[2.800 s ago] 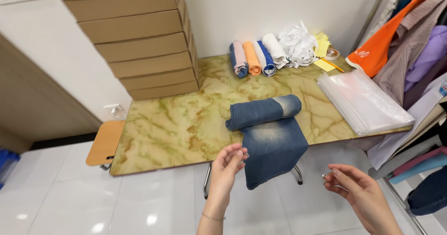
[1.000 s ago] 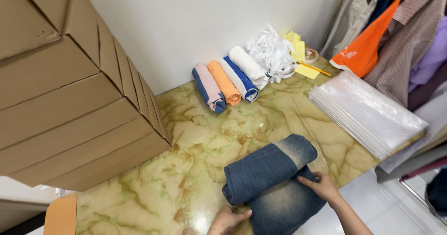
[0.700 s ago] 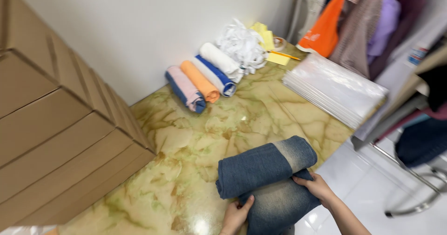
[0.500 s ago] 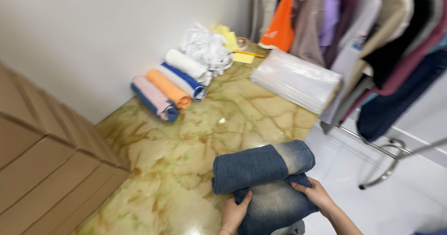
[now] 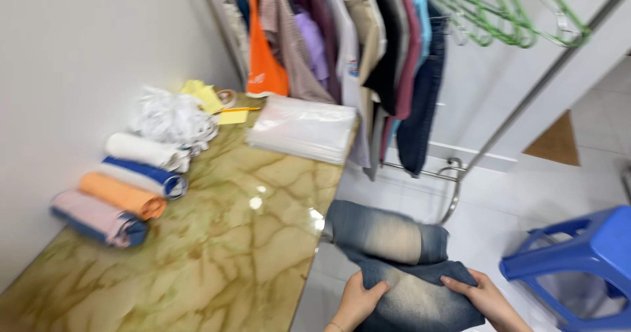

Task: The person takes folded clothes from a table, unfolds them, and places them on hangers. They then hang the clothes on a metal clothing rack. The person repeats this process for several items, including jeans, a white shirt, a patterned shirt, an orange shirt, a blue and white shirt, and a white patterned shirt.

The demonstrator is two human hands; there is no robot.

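Motion blur softens rolled denim jeans (image 5: 394, 266), partly cut off at the bottom edge, held clear of the marble worktop (image 5: 217, 240) beside its right edge. Left hand (image 5: 351, 302) and right hand (image 5: 483, 299) grip the lower fold, fingers clenched. Roll lies crosswise; open floor beyond.

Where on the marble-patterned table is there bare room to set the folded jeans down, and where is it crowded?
The table is bare across its near middle, between the rolled cloths by the wall and the edge where both hands, left hand and right hand, hold the jeans. The far end is crowded: white bundle, yellow papers, stack of clear bags.
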